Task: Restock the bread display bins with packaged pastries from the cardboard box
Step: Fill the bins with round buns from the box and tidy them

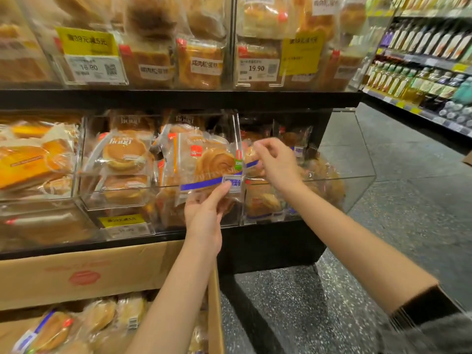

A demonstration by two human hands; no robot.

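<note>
Both hands pinch the packaged pastry (207, 169) (left hand (204, 215) bottom edge, right hand (274, 162) top corner) above the bin's rim (306, 179).

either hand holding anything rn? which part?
Left hand pinches the swirl pastry packet at its bottom edge. Right hand pinches the packet's upper right corner.

A packaged pastry (204, 169) is held before the lower display bins (357, 180), above the cardboard box (84, 277) set below the shelf, with bottle shelves (421, 60) at right.
</note>
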